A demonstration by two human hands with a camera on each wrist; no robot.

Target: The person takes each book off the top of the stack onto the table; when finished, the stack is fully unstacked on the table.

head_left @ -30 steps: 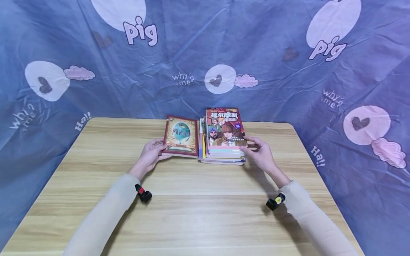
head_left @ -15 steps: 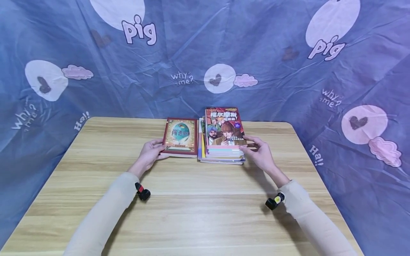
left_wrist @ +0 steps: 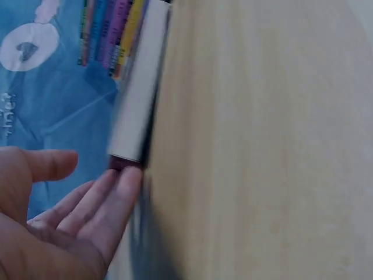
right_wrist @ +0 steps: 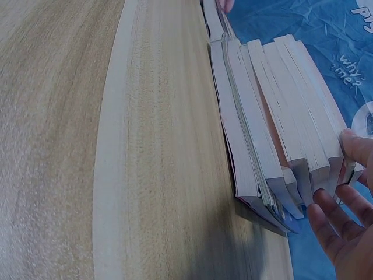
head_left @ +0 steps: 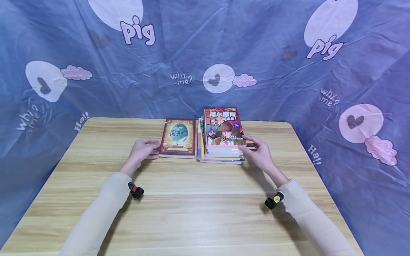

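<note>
Reaching forward across the wooden table (head_left: 205, 220), the left sleeve (head_left: 99, 209) and right sleeve (head_left: 320, 220) slant inward toward the stack of books (head_left: 224, 156) near the far edge and the red-bordered book (head_left: 177, 138) lying flat just to its left. The right hand (head_left: 261, 153) spans the stack's near right corner loosely, thumb against the front and fingers lightly bent at the right side. The left hand (head_left: 140, 152) stands wide, thumb raised clear, extended fingertips touching the red-bordered book's left edge by its near corner.
</note>
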